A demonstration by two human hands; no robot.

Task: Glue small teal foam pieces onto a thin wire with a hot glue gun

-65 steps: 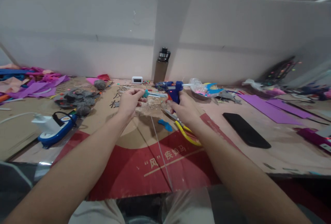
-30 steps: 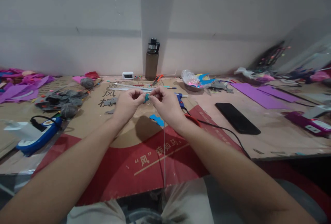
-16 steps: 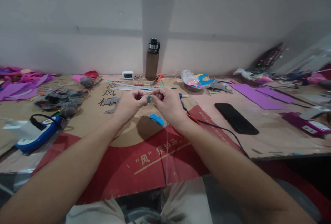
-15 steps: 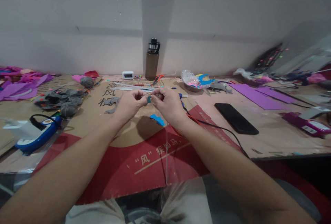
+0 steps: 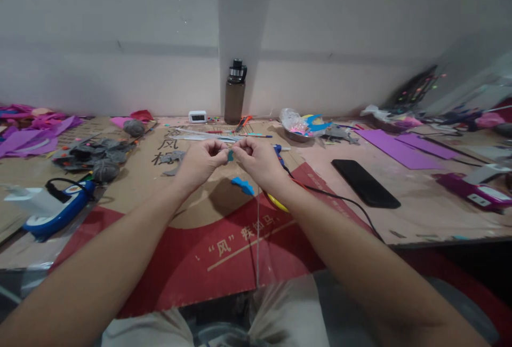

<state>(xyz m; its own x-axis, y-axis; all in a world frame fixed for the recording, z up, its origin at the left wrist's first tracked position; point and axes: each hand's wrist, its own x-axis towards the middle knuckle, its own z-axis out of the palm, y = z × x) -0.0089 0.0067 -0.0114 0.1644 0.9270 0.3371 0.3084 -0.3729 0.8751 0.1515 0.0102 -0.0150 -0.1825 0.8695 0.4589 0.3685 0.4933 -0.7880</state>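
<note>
Over the cardboard, both hands meet at a small teal piece (image 5: 230, 155), perhaps felt. My left hand (image 5: 203, 161) is closed in a pinch at the piece's left side. On the other side the fingertips of my right hand (image 5: 258, 160) pinch it too. Much of the piece is hidden by the fingers. Below the hands lies a bright blue cut-out (image 5: 242, 186) with a wavy outline. A grey strand (image 5: 258, 229) runs down over the red part of the cardboard sheet (image 5: 176, 267). Yellow scissors-like handles (image 5: 277, 203) show partly under my right forearm.
A dark bottle (image 5: 234, 96) stands by the wall beside a small white clock (image 5: 197, 117). Grey yarn (image 5: 106, 168) and scraps lie left, near a blue power strip (image 5: 60, 213). Rightward are a bowl (image 5: 298, 134), a black phone (image 5: 365, 183), purple sheets (image 5: 400, 148) and a cable (image 5: 344, 197).
Both hands stay almost in place, still pinching the teal piece. More of the yellow handle shows beneath my right forearm.
</note>
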